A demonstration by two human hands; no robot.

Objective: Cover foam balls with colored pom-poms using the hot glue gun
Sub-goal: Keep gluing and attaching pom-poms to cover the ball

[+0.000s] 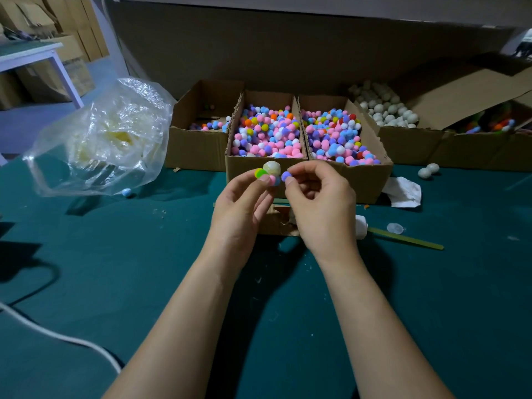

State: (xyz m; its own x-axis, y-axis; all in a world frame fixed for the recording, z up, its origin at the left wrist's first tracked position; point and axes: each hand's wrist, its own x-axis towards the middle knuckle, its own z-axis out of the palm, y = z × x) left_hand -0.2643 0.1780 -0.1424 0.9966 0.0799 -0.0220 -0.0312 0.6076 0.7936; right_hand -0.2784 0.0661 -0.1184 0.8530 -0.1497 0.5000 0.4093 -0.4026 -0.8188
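My left hand [240, 203] pinches a white foam ball [272, 167] that carries a yellow, a green, a pink and a blue pom-pom on its lower side. Just right of the ball, my right hand [319, 201] pinches a single purple pom-pom [286, 176] between thumb and forefinger, close to the ball. Both hands hover in front of a cardboard box [247, 165] full of mixed coloured pom-poms. No glue gun is in view.
A second pom-pom box [374, 168] sits to the right and a nearly bare box [195, 145] to the left. Bare foam balls [385, 110] fill a box at the back right. A plastic bag [106, 136] lies left. A glue stick [406, 239] and a white cable [57, 335] rest on the green mat.
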